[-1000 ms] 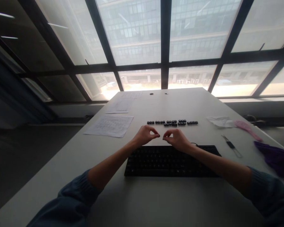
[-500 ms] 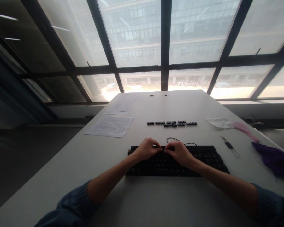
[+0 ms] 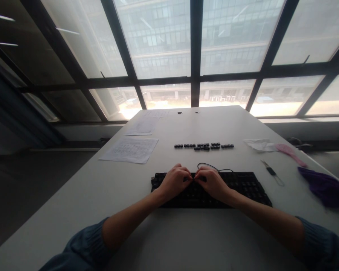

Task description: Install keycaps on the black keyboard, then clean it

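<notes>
A black keyboard point(image 3: 243, 186) lies on the white table point(image 3: 169, 233) in front of me. My left hand point(image 3: 175, 181) and my right hand point(image 3: 211, 182) rest side by side on its upper middle rows, fingertips pinched and nearly touching each other. What the fingers pinch is too small to make out. A row of loose black keycaps point(image 3: 203, 146) lies on the table beyond the keyboard. The keyboard's black cable point(image 3: 209, 165) loops just behind the hands.
Printed sheets point(image 3: 130, 149) lie at the left, more paper point(image 3: 142, 127) further back. At the right are a keycap puller point(image 3: 272, 172), a crumpled white tissue point(image 3: 257, 144), a pink brush point(image 3: 289, 153) and a purple cloth point(image 3: 322, 186). Large windows stand behind the table.
Both hands came down from just above the table behind the keyboard onto its upper rows and closed in toward each other. The cable loop is now in sight.
</notes>
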A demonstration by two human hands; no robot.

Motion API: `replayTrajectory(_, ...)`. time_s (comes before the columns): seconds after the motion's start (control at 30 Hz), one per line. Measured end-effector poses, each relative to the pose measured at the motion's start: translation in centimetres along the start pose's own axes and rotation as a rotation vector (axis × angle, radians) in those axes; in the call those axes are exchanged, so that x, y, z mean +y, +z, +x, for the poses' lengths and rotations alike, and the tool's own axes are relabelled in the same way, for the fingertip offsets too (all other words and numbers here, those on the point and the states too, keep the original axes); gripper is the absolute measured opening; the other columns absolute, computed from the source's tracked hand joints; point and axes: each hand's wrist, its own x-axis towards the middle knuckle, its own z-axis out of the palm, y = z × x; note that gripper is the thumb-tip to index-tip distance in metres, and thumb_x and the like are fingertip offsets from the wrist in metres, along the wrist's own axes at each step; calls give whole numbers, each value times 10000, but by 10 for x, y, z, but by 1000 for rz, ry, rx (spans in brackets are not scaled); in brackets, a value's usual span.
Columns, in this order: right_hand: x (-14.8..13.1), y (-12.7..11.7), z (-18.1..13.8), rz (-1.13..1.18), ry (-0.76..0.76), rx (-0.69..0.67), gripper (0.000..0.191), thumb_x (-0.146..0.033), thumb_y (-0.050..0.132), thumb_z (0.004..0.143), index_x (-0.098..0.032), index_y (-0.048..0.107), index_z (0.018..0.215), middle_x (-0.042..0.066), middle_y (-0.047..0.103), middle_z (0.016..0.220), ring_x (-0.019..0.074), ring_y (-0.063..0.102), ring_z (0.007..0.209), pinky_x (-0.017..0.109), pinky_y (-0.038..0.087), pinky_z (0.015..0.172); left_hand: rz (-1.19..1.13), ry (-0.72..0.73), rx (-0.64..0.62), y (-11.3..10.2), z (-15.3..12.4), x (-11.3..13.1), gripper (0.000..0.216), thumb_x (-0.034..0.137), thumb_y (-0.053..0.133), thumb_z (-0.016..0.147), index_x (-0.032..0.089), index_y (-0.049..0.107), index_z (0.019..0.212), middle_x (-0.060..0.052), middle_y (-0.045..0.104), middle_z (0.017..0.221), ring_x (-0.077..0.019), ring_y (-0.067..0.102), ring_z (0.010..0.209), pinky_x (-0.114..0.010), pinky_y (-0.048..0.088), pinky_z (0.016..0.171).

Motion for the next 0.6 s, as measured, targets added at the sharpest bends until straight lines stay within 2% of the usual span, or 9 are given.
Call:
replayTrajectory(0.13,-2,-2,0,-20,-32,-21,156,-57,683,825,-198,694,760,40,692,866,189,626,824,303,477,763,39,26,-15,-4,0,1,115,231,684,889,239,798,873,-15,764,936,-196,577,901,-302,460,832)
replayTrajectory(0.27,-9,-8,-2,-124,-58,-60,138,-161,681,875,-211,689,746,39,694,893,201,614,888,337,474,832,103,107,-70,-12,-2,8,156,275,645,933,231,786,882,-24,750,977,-200,558,906,-321,453,850)
replayTrajectory(0.47,-11,-11,-4,-234,-60,-107,188,-218,638,913,-211,690,733,56,685,934,218,591,948,372,464,893,214,158,-104,-11,-4,17,227,229,578,962,193,760,831,-51,718,957,-209,537,891,-351,444,857)
replayTrajectory(0.6,-13,-10,-4,-264,-44,-124,189,-215,626,917,-213,710,747,71,687,953,232,592,977,389,458,915,176,149,-116,-11,-5,17,212,224,583,952,195,763,844,-60,714,969,-211,545,903,-344,449,859)
